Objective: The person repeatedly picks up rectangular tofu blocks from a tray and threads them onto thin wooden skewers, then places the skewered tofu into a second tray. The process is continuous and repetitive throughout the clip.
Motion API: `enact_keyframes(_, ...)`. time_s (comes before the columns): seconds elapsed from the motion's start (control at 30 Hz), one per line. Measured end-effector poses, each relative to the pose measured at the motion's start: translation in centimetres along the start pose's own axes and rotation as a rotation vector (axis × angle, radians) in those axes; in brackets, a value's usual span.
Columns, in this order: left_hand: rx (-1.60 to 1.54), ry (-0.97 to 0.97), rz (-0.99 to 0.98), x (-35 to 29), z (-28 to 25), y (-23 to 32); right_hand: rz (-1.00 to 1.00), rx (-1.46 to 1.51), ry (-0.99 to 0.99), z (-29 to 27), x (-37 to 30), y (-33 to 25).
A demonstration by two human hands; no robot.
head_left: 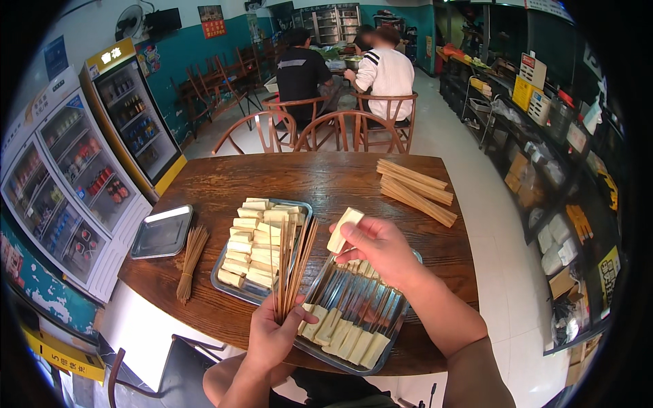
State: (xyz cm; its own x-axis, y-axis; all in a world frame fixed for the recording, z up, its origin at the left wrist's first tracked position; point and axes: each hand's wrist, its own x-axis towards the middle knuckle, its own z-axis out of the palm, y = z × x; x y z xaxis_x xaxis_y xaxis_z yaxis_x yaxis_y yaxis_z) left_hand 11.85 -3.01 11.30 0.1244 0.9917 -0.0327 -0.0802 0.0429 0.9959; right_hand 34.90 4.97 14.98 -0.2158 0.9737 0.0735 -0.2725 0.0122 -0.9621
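Observation:
My left hand (271, 332), low over the near edge of the table, is closed round a spread bundle of thin wooden skewers (292, 262) that point up and away. Between the thumb and fingers of my right hand (381, 248) is a pale yellow oblong food piece (345, 230), with no skewer visible in it. Behind the skewers, a metal tray (307, 208) holds stacked pale pieces (258, 238). Beneath both hands lies a second metal tray (389, 345) of pieces on skewers (340, 334), rowed along its near and far sides. My right forearm hides part of that tray.
An empty metal tray (162, 232) and a tied skewer bundle (192, 264) lie at the left of the wooden table (326, 178). More skewer bundles (416, 190) lie at the far right. Chairs (350, 132) and seated people (386, 71) are beyond; drink fridges (75, 177) stand left.

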Motion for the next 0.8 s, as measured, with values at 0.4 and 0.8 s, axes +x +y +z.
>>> enact_keyframes(0.4, -0.027, -0.023, 0.027, 0.2, 0.2, 0.2, 0.016, -0.009, -0.1, 0.8, -0.2, 1.0)
enact_keyframes(0.8, 0.159, -0.085, -0.114, 0.8, 0.5, 0.4, 0.254, -0.435, 0.01, -6.4, 2.2, 0.1)
